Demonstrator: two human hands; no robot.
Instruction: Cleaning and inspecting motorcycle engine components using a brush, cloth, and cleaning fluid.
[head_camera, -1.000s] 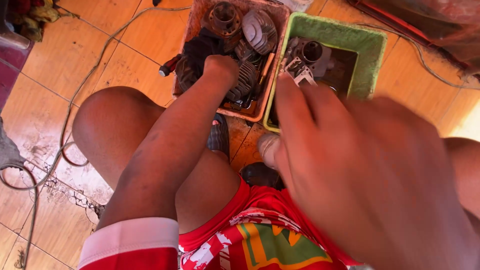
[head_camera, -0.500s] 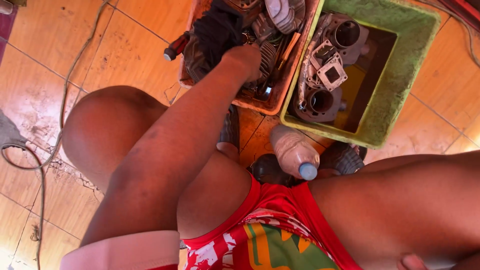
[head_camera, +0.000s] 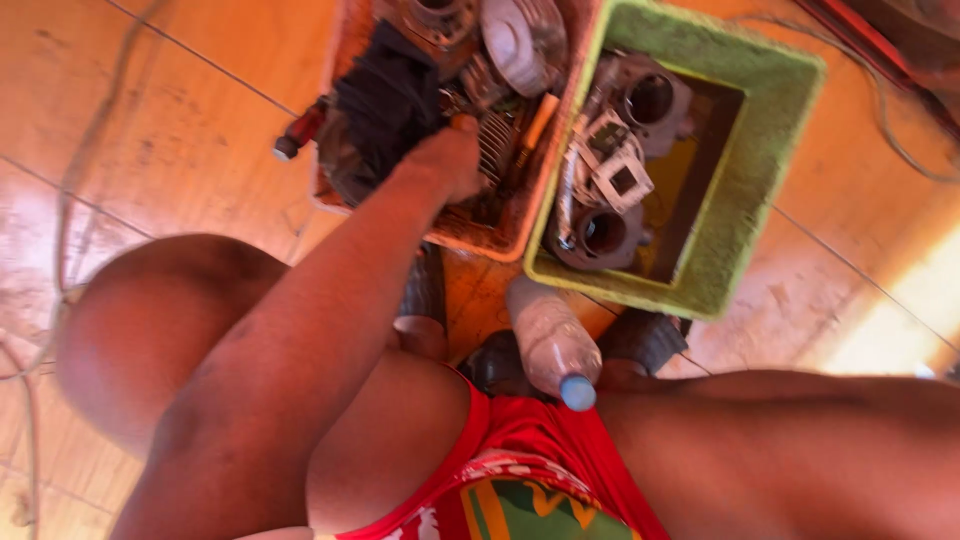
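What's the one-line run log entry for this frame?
left hand: reaching into orange tray, on metal parts | right hand: out of view | green tub: engine parts inside | plastic bottle: between the legs

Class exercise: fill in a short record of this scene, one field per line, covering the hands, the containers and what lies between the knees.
Left hand: reaching into the orange tray, among dark metal engine parts; grip hidden
Right hand: out of view
Green tub: beside the tray, holding grey metal cylinder parts
Bottle: clear plastic, blue cap, between the knees
Tool: red handle, on the floor left of the tray
Floor: orange tiles
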